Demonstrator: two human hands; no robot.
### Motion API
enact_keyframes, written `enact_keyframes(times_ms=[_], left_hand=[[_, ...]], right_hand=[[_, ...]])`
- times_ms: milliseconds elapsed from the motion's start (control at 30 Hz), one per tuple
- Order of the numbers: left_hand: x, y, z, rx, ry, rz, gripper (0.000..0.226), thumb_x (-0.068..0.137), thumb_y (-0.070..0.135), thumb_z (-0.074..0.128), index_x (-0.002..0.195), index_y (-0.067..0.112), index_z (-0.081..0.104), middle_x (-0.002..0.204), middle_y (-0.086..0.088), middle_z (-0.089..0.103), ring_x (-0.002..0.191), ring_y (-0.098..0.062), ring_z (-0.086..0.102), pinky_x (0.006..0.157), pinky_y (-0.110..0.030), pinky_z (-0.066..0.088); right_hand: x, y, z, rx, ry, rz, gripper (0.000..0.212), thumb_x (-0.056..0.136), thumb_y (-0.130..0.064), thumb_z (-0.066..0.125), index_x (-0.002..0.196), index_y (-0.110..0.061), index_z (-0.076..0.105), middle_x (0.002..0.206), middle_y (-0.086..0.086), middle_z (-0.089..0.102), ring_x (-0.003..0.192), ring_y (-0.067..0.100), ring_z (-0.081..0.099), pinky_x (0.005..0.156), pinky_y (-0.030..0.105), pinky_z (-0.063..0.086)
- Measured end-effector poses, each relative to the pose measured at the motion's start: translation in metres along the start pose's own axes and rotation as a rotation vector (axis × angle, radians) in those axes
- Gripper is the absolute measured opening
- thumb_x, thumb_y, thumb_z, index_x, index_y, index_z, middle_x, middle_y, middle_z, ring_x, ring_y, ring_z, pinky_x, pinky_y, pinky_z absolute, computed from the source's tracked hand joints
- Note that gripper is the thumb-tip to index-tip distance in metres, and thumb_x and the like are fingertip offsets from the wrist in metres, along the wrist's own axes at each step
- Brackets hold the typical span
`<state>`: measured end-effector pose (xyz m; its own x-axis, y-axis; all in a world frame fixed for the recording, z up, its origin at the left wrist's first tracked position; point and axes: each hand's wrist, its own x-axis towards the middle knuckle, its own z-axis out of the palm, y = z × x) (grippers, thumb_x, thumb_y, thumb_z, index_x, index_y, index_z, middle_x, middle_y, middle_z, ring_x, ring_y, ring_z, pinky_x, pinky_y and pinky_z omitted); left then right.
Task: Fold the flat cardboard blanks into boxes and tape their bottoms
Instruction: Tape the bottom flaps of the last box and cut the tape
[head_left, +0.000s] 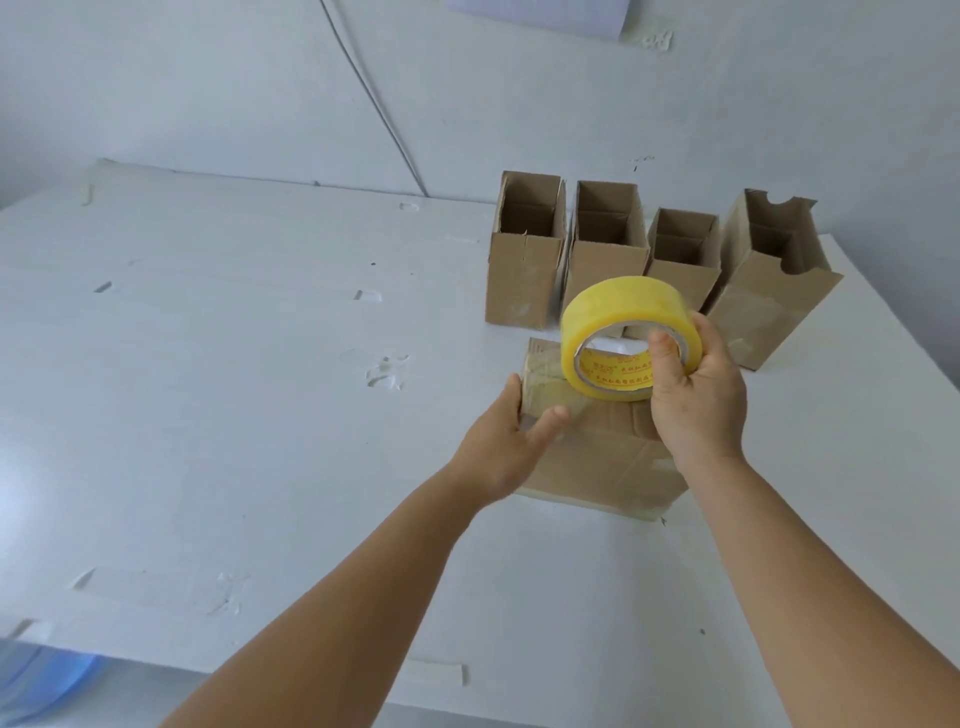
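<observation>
A: On white bench, white wall behind: four open boxes stand in a row at 1 o'clock.

B: Hands?

A: Right hand grips tape roll, thumb through core. Left hand, fingers spread, touches box at centre, long axis 12–6.

A wide white table with a scuffed, dented surface carries everything. Four open-topped brown cardboard boxes stand upright in a row near its far right edge, close beside one another. Just in front of them, a brown cardboard box with clear tape across it lies on the tabletop.
</observation>
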<state>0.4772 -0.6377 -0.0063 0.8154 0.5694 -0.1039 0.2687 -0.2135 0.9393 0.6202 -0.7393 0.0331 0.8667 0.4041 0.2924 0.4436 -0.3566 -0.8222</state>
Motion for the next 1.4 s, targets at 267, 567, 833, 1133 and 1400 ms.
enact_keyframes(times_ms=[267, 567, 833, 1133, 1400], left_hand=[[0.047, 0.030, -0.001, 0.545, 0.001, 0.199, 0.139, 0.054, 0.065, 0.080, 0.152, 0.022, -0.009, 0.158, 0.004, 0.018, 0.146, -0.018, 0.017, 0.116, -0.047, 0.015], [0.047, 0.031, -0.007, 0.744, -0.021, 0.197, 0.131, 0.056, 0.077, 0.066, 0.153, 0.025, -0.004, 0.152, 0.012, 0.028, 0.143, -0.013, 0.015, 0.113, -0.042, 0.014], [0.046, 0.034, -0.005, 0.798, -0.047, 0.197, 0.128, 0.056, 0.083, 0.056, 0.152, 0.027, -0.005, 0.153, 0.011, 0.026, 0.144, -0.014, 0.015, 0.116, -0.050, 0.007], [0.045, 0.034, -0.006, 0.882, -0.070, 0.182, 0.122, 0.058, 0.084, 0.050, 0.152, 0.032, -0.007, 0.156, 0.010, 0.020, 0.146, -0.015, 0.010, 0.117, -0.052, -0.001], [0.040, 0.038, -0.005, 0.952, -0.089, 0.177, 0.108, 0.065, 0.079, 0.048, 0.150, 0.041, -0.007, 0.158, 0.010, 0.012, 0.147, -0.015, 0.004, 0.115, -0.052, -0.005]], right_hand=[[0.009, -0.001, -0.004, -0.007, -0.126, 0.066, 0.030, 0.092, -0.041, 0.053, 0.117, -0.024, 0.053, 0.083, -0.009, 0.056, 0.079, 0.013, 0.053, 0.062, 0.024, 0.038], [0.041, 0.005, -0.044, 0.304, -0.145, 0.080, 0.030, 0.087, -0.008, 0.059, 0.102, -0.034, 0.056, 0.092, -0.005, 0.059, 0.084, 0.012, 0.055, 0.074, 0.024, 0.045], [0.055, 0.023, -0.107, -0.114, -0.216, -0.080, 0.046, 0.081, -0.012, 0.069, 0.108, -0.047, 0.060, 0.111, 0.002, 0.044, 0.101, 0.019, 0.046, 0.084, 0.027, 0.036], [0.055, 0.042, -0.121, -0.456, -0.224, -0.150, 0.052, 0.080, -0.002, 0.059, 0.113, -0.043, 0.062, 0.099, -0.001, 0.039, 0.095, 0.023, 0.047, 0.083, 0.038, 0.045], [0.047, 0.068, -0.110, -0.454, -0.267, -0.101, 0.050, 0.081, -0.003, 0.059, 0.116, -0.039, 0.063, 0.099, 0.001, 0.041, 0.093, 0.023, 0.048, 0.082, 0.038, 0.046]])
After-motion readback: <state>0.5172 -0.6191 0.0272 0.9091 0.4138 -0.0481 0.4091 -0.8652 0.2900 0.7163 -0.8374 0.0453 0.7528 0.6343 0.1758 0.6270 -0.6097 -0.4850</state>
